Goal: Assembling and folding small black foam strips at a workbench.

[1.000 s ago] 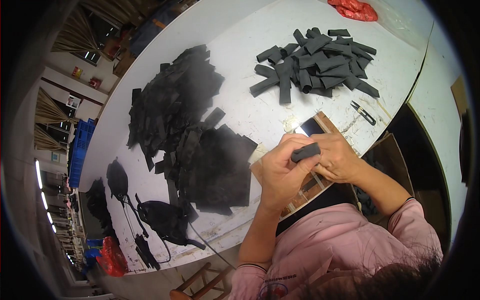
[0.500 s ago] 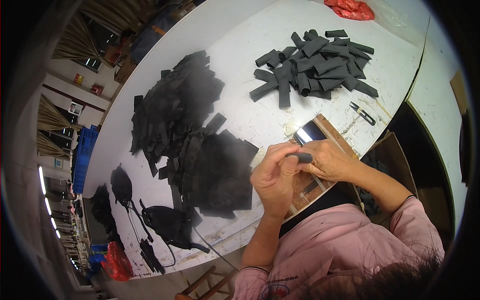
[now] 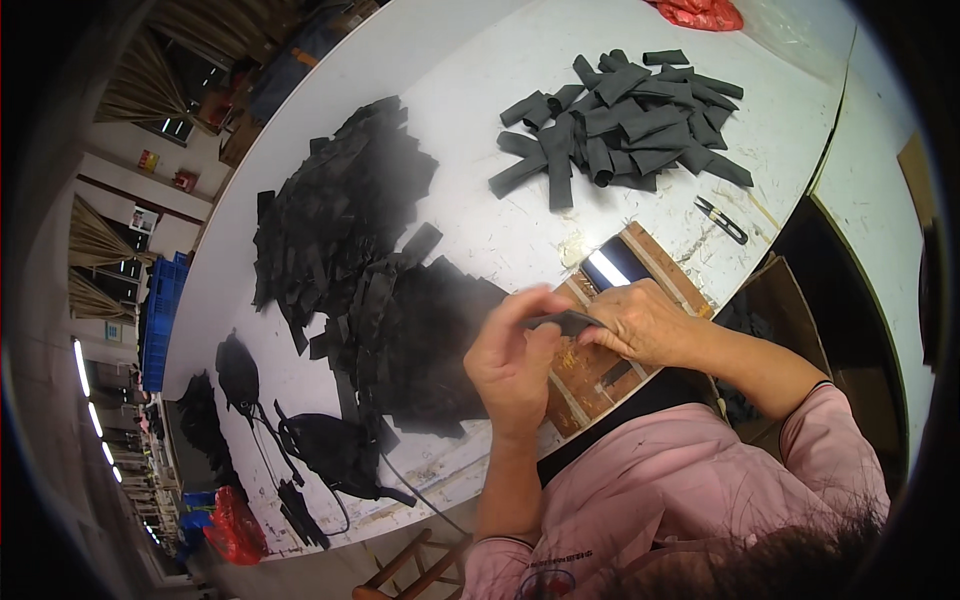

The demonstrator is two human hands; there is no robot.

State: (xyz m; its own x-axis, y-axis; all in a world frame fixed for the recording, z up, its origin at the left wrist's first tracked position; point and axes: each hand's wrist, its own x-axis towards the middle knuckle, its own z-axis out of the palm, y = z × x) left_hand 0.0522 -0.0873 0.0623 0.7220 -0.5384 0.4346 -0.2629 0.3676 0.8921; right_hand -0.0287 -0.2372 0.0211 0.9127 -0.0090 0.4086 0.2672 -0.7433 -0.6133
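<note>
Over a wooden board point(image 3: 590, 385) at the table's near edge, both my hands hold a small dark grey fabric piece point(image 3: 572, 321). My left hand point(image 3: 512, 365) curls around its left end, thumb and fingers closed on it. The right end is pinched by my right hand point(image 3: 650, 322), whose fingertips are partly hidden behind the piece. Just beyond my right hand, a shiny dark cylinder or plate point(image 3: 612, 264) is set in the board. A heap of dark grey fabric tubes point(image 3: 630, 120) lies farther back on the table point(image 3: 470, 150).
Flat black fabric pieces point(image 3: 350, 210) are piled to the left, with a nearer stack point(image 3: 430, 340) beside my left hand. Thread snips point(image 3: 722, 220) lie right of the board. Black pouches with cords point(image 3: 330, 450) and red bags point(image 3: 235, 525) are at the left. A cardboard box point(image 3: 790, 305) stands right.
My left hand has moved left and its fingers have spread somewhat. The fabric piece now lies stretched more sideways between both hands, showing more of its length. The view has shifted slightly.
</note>
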